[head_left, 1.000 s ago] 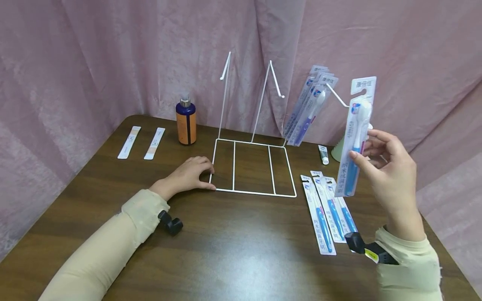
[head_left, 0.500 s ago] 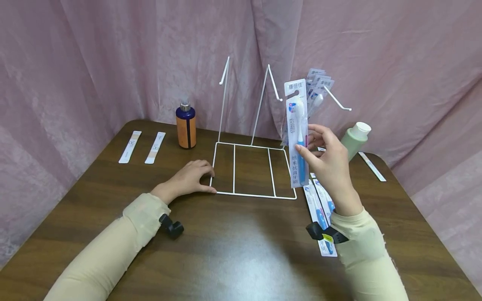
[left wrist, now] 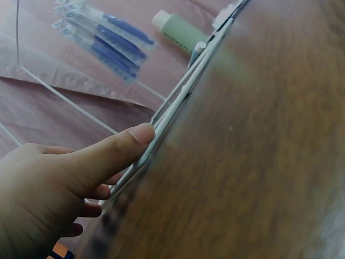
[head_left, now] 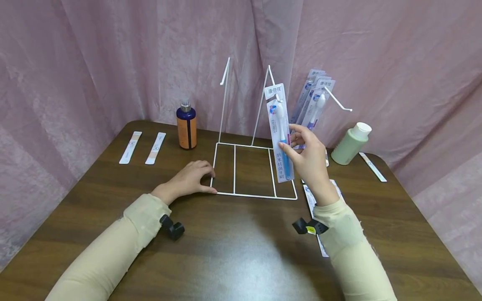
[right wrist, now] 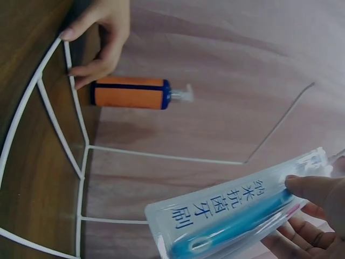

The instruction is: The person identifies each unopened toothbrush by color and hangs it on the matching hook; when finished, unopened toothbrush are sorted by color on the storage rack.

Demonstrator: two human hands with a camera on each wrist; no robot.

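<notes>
My right hand [head_left: 309, 161] pinches a packaged blue toothbrush [head_left: 275, 125] by its side edge, thumb in front and fingers behind. The pack hangs nearly upright at the middle hook of the white wire rack [head_left: 256, 195], and the hook's tip shows at the slot in its top card. In the right wrist view the pack's lower end [right wrist: 215, 221] points toward the rack's base. My left hand [head_left: 190, 177] grips the base's front left corner; its thumb [left wrist: 116, 151] presses on the wire in the left wrist view. Several packaged purple toothbrushes [head_left: 318, 98] hang on the right hook.
More packaged toothbrushes [head_left: 309, 198] lie on the table, partly hidden under my right forearm. A green bottle [head_left: 348, 146] leans at the back right near a thin white strip [head_left: 373, 167]. An orange pump bottle [head_left: 186, 131] and two white sachets [head_left: 155, 148] are at the left.
My right hand has carried the blue toothbrush pack leftward from the right side, past the right hook, to the middle hook. The left hand keeps its place on the rack.
</notes>
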